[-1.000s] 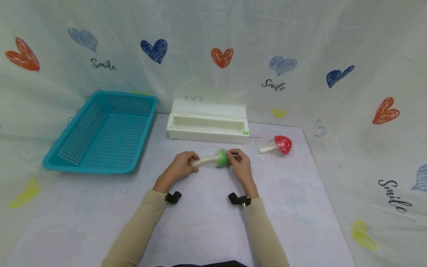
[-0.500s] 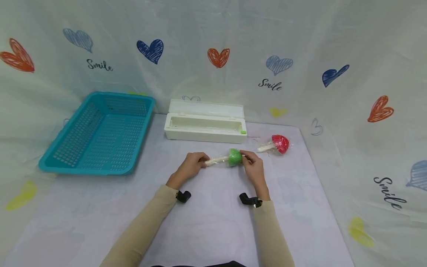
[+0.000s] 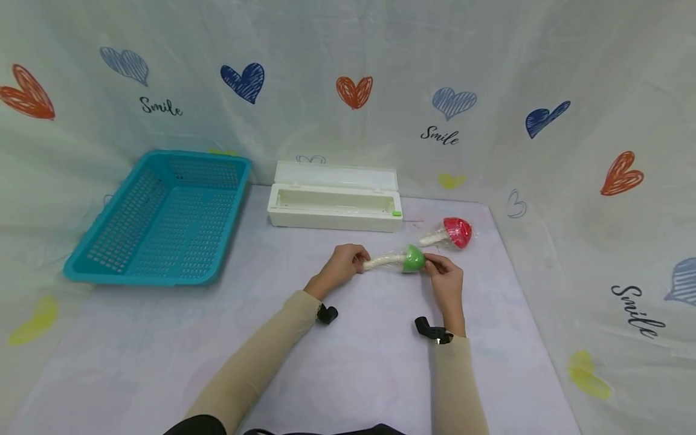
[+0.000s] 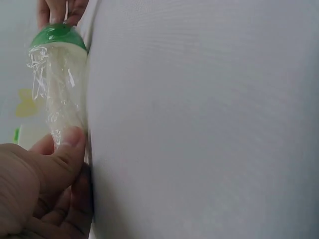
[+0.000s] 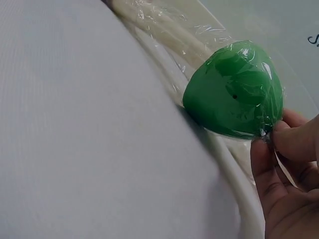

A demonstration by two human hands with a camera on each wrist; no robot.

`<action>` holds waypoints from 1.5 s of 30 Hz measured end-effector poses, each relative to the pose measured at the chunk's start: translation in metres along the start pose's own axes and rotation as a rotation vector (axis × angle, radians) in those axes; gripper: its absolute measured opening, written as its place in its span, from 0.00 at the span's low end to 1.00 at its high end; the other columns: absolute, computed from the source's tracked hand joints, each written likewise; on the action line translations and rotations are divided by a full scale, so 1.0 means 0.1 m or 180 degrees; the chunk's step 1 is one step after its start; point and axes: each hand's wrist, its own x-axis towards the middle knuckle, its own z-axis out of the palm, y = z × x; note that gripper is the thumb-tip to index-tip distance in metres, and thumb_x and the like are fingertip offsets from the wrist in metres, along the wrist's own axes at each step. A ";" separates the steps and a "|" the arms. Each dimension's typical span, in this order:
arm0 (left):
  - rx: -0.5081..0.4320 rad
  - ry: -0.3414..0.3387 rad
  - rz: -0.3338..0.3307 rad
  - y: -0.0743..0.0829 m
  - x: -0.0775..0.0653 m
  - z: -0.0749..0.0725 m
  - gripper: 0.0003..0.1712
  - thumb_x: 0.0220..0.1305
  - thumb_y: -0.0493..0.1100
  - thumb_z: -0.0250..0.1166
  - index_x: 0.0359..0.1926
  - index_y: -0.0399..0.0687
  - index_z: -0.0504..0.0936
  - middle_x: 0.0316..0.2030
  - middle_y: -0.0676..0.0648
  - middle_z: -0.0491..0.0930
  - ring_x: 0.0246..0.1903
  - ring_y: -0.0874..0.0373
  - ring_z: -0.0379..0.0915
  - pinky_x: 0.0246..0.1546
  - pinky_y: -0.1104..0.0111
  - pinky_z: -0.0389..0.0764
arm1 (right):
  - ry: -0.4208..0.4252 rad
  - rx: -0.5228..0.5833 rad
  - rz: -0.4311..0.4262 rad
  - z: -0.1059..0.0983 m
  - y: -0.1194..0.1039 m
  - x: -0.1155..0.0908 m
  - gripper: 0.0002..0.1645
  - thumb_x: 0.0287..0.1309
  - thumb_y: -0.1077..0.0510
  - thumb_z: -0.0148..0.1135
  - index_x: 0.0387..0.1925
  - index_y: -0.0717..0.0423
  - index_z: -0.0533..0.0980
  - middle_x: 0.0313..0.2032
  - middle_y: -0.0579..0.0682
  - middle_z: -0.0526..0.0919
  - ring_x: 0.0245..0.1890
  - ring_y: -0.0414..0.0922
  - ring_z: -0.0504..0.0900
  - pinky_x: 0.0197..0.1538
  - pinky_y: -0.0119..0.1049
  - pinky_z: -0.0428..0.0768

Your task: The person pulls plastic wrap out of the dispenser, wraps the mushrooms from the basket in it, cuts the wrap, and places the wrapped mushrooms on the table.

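Note:
A toy mushroom (image 3: 413,260) with a green cap and a long pale stem, wrapped in clear plastic, lies sideways between both hands. My left hand (image 3: 344,264) pinches the stem end between thumb and fingers, as the left wrist view also shows. At the cap end, my right hand (image 3: 446,279) pinches the gathered plastic against the green dome (image 5: 237,92). Behind the right hand, a second wrapped mushroom (image 3: 458,232) with a red cap rests on the table, its pale stem pointing left.
A long white box (image 3: 334,219) with its lid raised stands at the table's back, beyond the hands. To the left is a blue-green perforated basket (image 3: 209,275). A white curtain (image 3: 304,115) printed with hearts hangs behind the white-covered table (image 3: 370,362).
Both hands have shifted to the right along the table, carrying the green mushroom toward the red one. The red mushroom, box and basket stay in place.

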 end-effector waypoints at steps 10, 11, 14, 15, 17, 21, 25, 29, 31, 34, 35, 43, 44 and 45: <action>0.0298 -0.0203 0.0087 0.28 0.14 0.29 0.17 0.68 0.34 0.68 0.56 0.39 0.84 0.37 0.48 0.85 0.35 0.61 0.75 0.37 0.73 0.77 | 0.0591 0.0109 0.0266 -0.26 0.14 -0.10 0.12 0.70 0.66 0.61 0.51 0.63 0.84 0.46 0.53 0.85 0.40 0.34 0.81 0.42 0.18 0.80; 0.0323 -0.0238 0.0115 0.30 0.13 0.32 0.18 0.69 0.34 0.68 0.59 0.39 0.83 0.41 0.47 0.85 0.38 0.60 0.76 0.41 0.72 0.78 | 0.0671 0.0138 0.0276 -0.28 0.16 -0.11 0.12 0.70 0.66 0.61 0.51 0.64 0.84 0.45 0.52 0.85 0.39 0.34 0.81 0.42 0.18 0.80; 0.0391 -0.0373 0.0216 0.33 0.12 0.40 0.23 0.70 0.36 0.67 0.64 0.39 0.79 0.51 0.45 0.85 0.49 0.58 0.79 0.52 0.68 0.80 | 0.0887 0.0238 0.0288 -0.33 0.21 -0.14 0.13 0.71 0.66 0.59 0.52 0.65 0.83 0.42 0.44 0.83 0.38 0.35 0.80 0.41 0.19 0.80; 0.0422 -0.0422 0.0251 0.34 0.12 0.42 0.24 0.71 0.36 0.66 0.66 0.40 0.78 0.54 0.45 0.84 0.53 0.57 0.79 0.56 0.67 0.80 | 0.0944 0.0262 0.0298 -0.35 0.22 -0.15 0.13 0.71 0.66 0.59 0.53 0.65 0.83 0.41 0.43 0.82 0.38 0.35 0.80 0.41 0.19 0.80; 0.0488 -0.0498 0.0346 0.37 0.13 0.47 0.26 0.71 0.38 0.66 0.68 0.40 0.76 0.59 0.45 0.83 0.59 0.56 0.78 0.61 0.66 0.78 | 0.1063 0.0386 0.0313 -0.38 0.24 -0.16 0.14 0.72 0.66 0.57 0.54 0.66 0.82 0.42 0.42 0.82 0.39 0.36 0.80 0.42 0.20 0.81; 0.0588 -0.0636 0.0474 0.43 0.17 0.54 0.28 0.73 0.41 0.64 0.71 0.43 0.73 0.67 0.46 0.77 0.69 0.55 0.71 0.70 0.65 0.71 | 0.1310 0.0620 0.0317 -0.42 0.28 -0.12 0.15 0.72 0.65 0.57 0.55 0.68 0.80 0.42 0.43 0.81 0.40 0.38 0.79 0.43 0.22 0.81; 0.0668 -0.0712 0.0488 0.48 0.20 0.56 0.29 0.74 0.43 0.63 0.73 0.45 0.71 0.71 0.48 0.74 0.73 0.55 0.66 0.74 0.65 0.65 | 0.1492 0.0766 0.0355 -0.42 0.31 -0.09 0.16 0.72 0.64 0.57 0.55 0.66 0.80 0.42 0.42 0.81 0.40 0.38 0.79 0.43 0.21 0.80; 0.0722 -0.0738 0.0469 0.49 0.19 0.56 0.28 0.75 0.42 0.62 0.72 0.45 0.71 0.71 0.48 0.73 0.73 0.55 0.65 0.75 0.65 0.64 | 0.1534 0.0828 0.0380 -0.40 0.29 -0.11 0.16 0.72 0.64 0.58 0.56 0.66 0.80 0.42 0.42 0.81 0.40 0.39 0.79 0.44 0.21 0.80; 0.0714 -0.0747 0.0452 0.48 0.17 0.55 0.28 0.75 0.43 0.62 0.72 0.46 0.72 0.70 0.49 0.74 0.70 0.57 0.69 0.73 0.65 0.66 | 0.1508 0.0815 0.0408 -0.40 0.28 -0.13 0.16 0.72 0.63 0.58 0.56 0.66 0.80 0.42 0.42 0.81 0.40 0.38 0.79 0.44 0.21 0.79; 0.0581 -0.0747 0.0407 0.46 0.14 0.53 0.28 0.74 0.43 0.63 0.73 0.48 0.72 0.57 0.48 0.84 0.50 0.60 0.80 0.60 0.68 0.76 | 0.1491 0.0770 0.0510 -0.42 0.25 -0.16 0.17 0.72 0.63 0.57 0.58 0.64 0.80 0.44 0.41 0.81 0.41 0.38 0.79 0.45 0.20 0.79; 0.0517 -0.0737 0.0402 0.46 0.13 0.52 0.29 0.74 0.43 0.63 0.73 0.49 0.72 0.51 0.47 0.85 0.43 0.60 0.79 0.53 0.69 0.78 | 0.1494 0.0735 0.0559 -0.42 0.24 -0.16 0.18 0.72 0.62 0.56 0.59 0.62 0.79 0.45 0.42 0.82 0.42 0.38 0.79 0.45 0.21 0.78; 0.0673 -0.0367 0.0466 0.37 -0.07 0.21 0.29 0.75 0.46 0.63 0.73 0.49 0.71 0.66 0.47 0.78 0.61 0.55 0.78 0.64 0.63 0.76 | 0.1816 -0.0032 0.0112 -0.33 0.07 -0.16 0.20 0.69 0.60 0.58 0.60 0.61 0.79 0.65 0.57 0.76 0.69 0.46 0.69 0.71 0.42 0.66; 0.0778 -0.0253 0.0479 0.36 -0.10 0.15 0.29 0.74 0.46 0.64 0.72 0.48 0.72 0.69 0.47 0.75 0.66 0.53 0.74 0.68 0.61 0.73 | 0.1840 -0.0180 -0.0102 -0.30 0.04 -0.15 0.20 0.68 0.61 0.58 0.59 0.63 0.79 0.65 0.60 0.76 0.72 0.49 0.67 0.74 0.45 0.62; 0.0868 -0.0136 0.0482 0.34 -0.13 0.09 0.30 0.73 0.47 0.65 0.72 0.47 0.72 0.70 0.46 0.74 0.69 0.50 0.72 0.70 0.59 0.72 | 0.1860 -0.0316 -0.0358 -0.26 0.00 -0.15 0.19 0.67 0.63 0.59 0.57 0.65 0.79 0.64 0.63 0.76 0.72 0.54 0.66 0.76 0.49 0.58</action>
